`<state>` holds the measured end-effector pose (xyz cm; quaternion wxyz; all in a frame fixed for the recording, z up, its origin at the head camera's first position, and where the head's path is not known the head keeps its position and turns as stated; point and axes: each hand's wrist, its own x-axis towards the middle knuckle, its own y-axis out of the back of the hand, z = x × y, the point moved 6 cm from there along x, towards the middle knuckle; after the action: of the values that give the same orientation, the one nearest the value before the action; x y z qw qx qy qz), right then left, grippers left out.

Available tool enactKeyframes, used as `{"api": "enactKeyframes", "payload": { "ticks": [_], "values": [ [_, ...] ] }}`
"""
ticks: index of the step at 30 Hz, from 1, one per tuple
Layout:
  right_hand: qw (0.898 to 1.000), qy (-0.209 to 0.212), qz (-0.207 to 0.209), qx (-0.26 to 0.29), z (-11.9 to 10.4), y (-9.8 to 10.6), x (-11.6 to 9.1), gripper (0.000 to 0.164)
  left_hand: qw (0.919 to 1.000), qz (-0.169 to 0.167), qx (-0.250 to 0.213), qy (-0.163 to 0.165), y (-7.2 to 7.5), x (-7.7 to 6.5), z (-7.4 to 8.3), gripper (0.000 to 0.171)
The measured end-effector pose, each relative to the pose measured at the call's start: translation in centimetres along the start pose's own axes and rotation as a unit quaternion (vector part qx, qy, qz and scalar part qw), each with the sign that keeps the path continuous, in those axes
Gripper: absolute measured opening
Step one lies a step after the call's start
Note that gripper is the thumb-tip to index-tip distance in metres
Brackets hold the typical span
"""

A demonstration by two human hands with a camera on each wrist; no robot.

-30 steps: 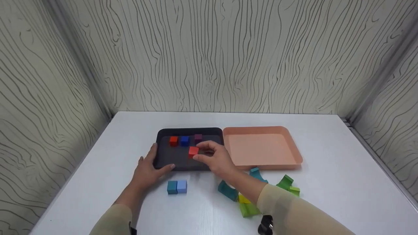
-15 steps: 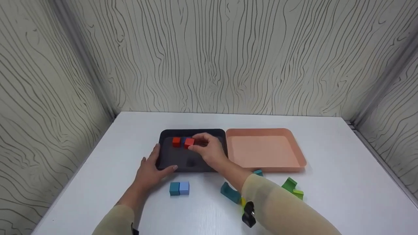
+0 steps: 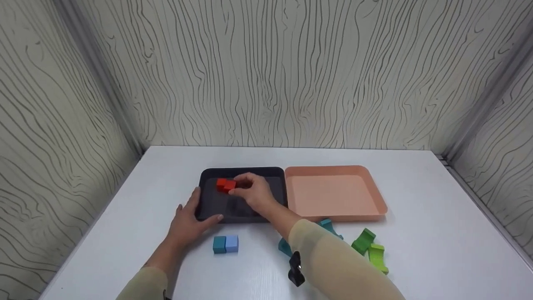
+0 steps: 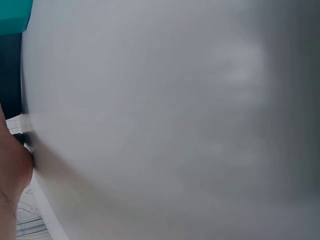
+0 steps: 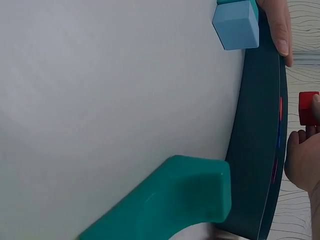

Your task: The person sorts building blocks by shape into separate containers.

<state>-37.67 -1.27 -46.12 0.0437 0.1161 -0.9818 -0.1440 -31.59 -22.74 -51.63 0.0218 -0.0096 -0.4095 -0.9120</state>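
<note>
My right hand (image 3: pixel 257 195) pinches a red cube (image 3: pixel 230 186) between thumb and fingers, low over the black tray (image 3: pixel 277 170). That cube overlaps an orange-red cube (image 3: pixel 220 184) standing in the tray's back left part. In the right wrist view the red cube (image 5: pixel 306 109) shows at the fingertips, above the tray's side wall (image 5: pixel 252 120). My left hand (image 3: pixel 186 223) rests at the tray's left front corner, fingers straight along the left side and thumb at the front rim. The blue and purple cubes seen earlier are hidden behind my right hand.
A teal cube (image 3: pixel 219 245) and a light blue cube (image 3: pixel 232 244) stand side by side before the black tray. To the right adjoins a pink tray (image 3: pixel 336 218). Teal curved blocks (image 3: pixel 329 227), partly under my right sleeve, and green curved blocks (image 3: pixel 363 241) lie in front.
My right hand has carried the red cube left and a little back, up to the orange-red cube, now covering the blue and purple cubes. The left hand has stayed at the tray.
</note>
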Motion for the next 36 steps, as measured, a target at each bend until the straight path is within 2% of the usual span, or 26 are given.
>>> {"api": "enactKeyframes", "payload": {
  "ticks": [8, 17, 22, 36],
  "values": [
    [1.000, -0.007, 0.012, -0.003, 0.8, -1.2, 0.7, 0.036, 1.0000, 0.002, 0.000, 0.008, 0.0, 0.0, -0.4, 0.122],
    [1.000, -0.023, 0.003, -0.016, 1.4, -2.1, 0.8, 0.035, 0.9999, 0.008, -0.005, -0.004, -0.1, 0.0, -0.3, 0.120],
    [1.000, -0.022, 0.005, -0.016, 1.4, -2.5, 0.9, 0.033, 1.0000, 0.005, -0.001, 0.000, 0.0, 0.0, -0.4, 0.121],
    [0.997, -0.040, 0.005, -0.063, 1.7, -3.5, 1.6, 0.032, 1.0000, 0.001, 0.003, -0.002, -0.1, 0.2, -0.6, 0.124]
  ]
}}
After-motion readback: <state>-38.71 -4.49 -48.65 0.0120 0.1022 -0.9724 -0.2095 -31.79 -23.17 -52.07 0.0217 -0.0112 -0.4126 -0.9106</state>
